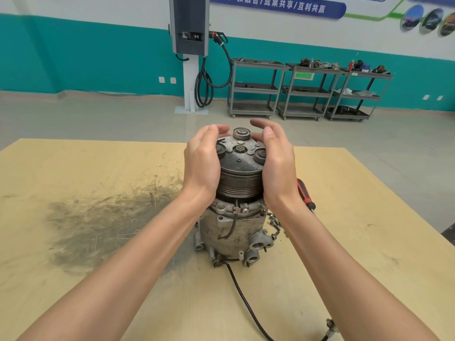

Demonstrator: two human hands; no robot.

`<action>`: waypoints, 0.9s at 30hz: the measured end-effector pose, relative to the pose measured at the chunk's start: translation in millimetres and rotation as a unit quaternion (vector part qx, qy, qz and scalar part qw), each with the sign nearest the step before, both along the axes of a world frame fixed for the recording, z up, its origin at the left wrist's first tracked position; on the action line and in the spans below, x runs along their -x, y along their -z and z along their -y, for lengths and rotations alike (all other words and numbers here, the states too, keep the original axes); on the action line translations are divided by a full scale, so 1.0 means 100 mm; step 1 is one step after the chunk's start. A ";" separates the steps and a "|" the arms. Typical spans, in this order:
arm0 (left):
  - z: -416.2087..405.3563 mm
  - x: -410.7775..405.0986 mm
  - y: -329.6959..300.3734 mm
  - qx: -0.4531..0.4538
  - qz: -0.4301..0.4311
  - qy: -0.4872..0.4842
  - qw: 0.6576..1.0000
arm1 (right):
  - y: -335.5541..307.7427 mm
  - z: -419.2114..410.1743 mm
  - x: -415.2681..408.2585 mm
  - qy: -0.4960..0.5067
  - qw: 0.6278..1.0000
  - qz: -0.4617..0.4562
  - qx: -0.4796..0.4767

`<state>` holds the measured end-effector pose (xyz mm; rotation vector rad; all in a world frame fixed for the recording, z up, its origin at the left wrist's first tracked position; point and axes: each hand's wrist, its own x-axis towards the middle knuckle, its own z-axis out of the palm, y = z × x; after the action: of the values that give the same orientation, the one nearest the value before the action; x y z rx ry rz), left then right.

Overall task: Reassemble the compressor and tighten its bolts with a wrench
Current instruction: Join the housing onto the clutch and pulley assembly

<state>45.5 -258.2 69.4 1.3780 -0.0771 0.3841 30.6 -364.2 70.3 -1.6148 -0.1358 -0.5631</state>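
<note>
The compressor (234,232) stood upright near the middle of the bench (369,242), its grooved pulley (237,185) and clutch plate (240,153) uppermost, a black cable (246,299) trailing from its base toward me. My left hand (202,163) and right hand (278,166) cupped the pulley and plate from either side, palms against the rim and fingers curled over the plate's far edge, grasping that top assembly between them. A red-and-black screwdriver (305,194) lay just behind my right wrist, loose bolts (274,222) lay beside the body on the right, and a dark grease smear (103,222) marked the bench to the left.
</note>
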 end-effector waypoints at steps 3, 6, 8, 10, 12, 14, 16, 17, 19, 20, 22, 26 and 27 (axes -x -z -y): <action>0.02 0.02 -0.01 -0.012 0.008 -0.003 1.000 | 0.01 0.02 0.02 -0.004 1.000 0.003 -0.014; 0.07 0.03 -0.07 -0.039 -0.002 -0.010 0.999 | -0.03 0.02 0.01 0.006 0.999 -0.020 -0.038; 0.11 0.03 -0.13 -0.056 -0.017 -0.016 0.998 | -0.05 0.02 0.01 0.020 0.997 -0.040 -0.057; 0.12 0.01 -0.15 -0.050 -0.033 -0.017 0.998 | -0.06 0.02 0.00 0.028 0.997 -0.045 -0.061; 0.10 0.01 -0.15 -0.029 -0.045 -0.019 0.998 | -0.07 0.00 -0.01 0.034 0.997 -0.045 -0.045; 0.08 0.00 -0.18 -0.008 -0.049 -0.017 0.999 | -0.13 -0.01 -0.03 0.036 0.999 -0.033 -0.022; 0.05 0.00 -0.27 0.012 -0.045 -0.016 0.999 | -0.23 -0.03 -0.03 0.037 0.999 -0.014 -0.003; 0.05 -0.01 -0.33 0.020 -0.038 -0.013 0.999 | -0.30 -0.04 -0.04 0.036 0.999 -0.002 0.003; 0.04 -0.01 -0.46 0.025 -0.022 -0.011 0.999 | -0.42 -0.04 -0.04 0.028 0.999 0.016 0.000; 0.04 -0.01 -0.51 0.024 -0.012 -0.013 1.000 | -0.47 -0.04 -0.05 0.025 0.999 0.024 -0.002; 0.04 -0.02 -0.59 0.025 -0.001 -0.017 1.000 | -0.54 -0.04 -0.07 0.027 0.999 0.036 -0.002; 0.04 -0.02 -0.61 0.037 -0.010 -0.018 0.999 | -0.56 -0.05 -0.08 0.031 0.999 0.032 0.003; 0.04 -0.01 -0.59 0.036 -0.014 -0.019 0.999 | -0.54 -0.05 -0.08 0.028 0.999 0.025 0.002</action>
<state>46.8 -262.0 128.1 1.3146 -0.0149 0.3960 38.3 -359.0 124.4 -1.6136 -0.1290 -0.6478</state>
